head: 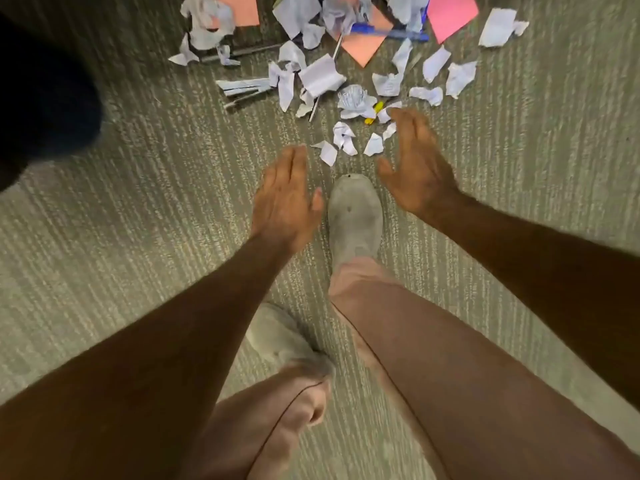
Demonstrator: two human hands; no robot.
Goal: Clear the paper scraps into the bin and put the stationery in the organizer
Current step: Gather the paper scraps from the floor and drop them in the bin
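Paper scraps lie scattered on the floor just ahead of both hands, torn and crumpled white pieces spreading up to the top edge of the view. The right hand reaches out palm down with fingers spread and holds nothing; its fingertips hover by the nearest scraps, though the blur makes it hard to say whether they touch any. The left hand is flat and open too, fingers together, empty, just short of the closest torn piece. Between the two hands stands a grey shoe on the forward foot, its toe pointing at the scraps; a second grey shoe sits further back under the left forearm, and both legs wear pinkish trousers.

Beyond the right fingertips a small yellow item peeks from under a crumpled wad. Further out, a blue pen lies across an orange-pink sheet, with another pink sheet to its right and a third at the top left. A thin grey pen lies among the middle scraps, and a dark pen lies to the left beside more torn paper. A dark shape, out of focus, fills the upper left corner.
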